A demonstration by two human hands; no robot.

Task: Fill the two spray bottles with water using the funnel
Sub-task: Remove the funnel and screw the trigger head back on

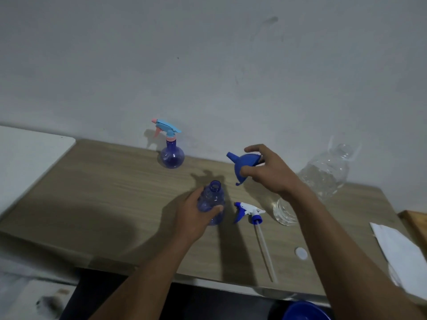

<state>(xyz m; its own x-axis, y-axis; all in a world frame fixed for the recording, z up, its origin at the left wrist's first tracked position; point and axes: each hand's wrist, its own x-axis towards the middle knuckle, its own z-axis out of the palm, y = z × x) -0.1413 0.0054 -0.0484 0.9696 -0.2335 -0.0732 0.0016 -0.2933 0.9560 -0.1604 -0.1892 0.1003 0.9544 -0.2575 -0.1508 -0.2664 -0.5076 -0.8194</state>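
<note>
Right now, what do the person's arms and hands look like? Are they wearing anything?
Both arms are bare, with no sleeves in view. The left hand and right hand have no gloves, and I see no rings, watch or bracelet on either.

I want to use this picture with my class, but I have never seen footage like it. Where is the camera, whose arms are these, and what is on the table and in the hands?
The camera sits on a person's head, looking down at their own arms. The left hand grips an open bottle standing on the table. The right hand holds a blue funnel in the air, above the table. Beside the bottle lies its unscrewed spray head. A second spray bottle, still capped, stands by the wall. A large clear water bottle stands on the right.
</note>
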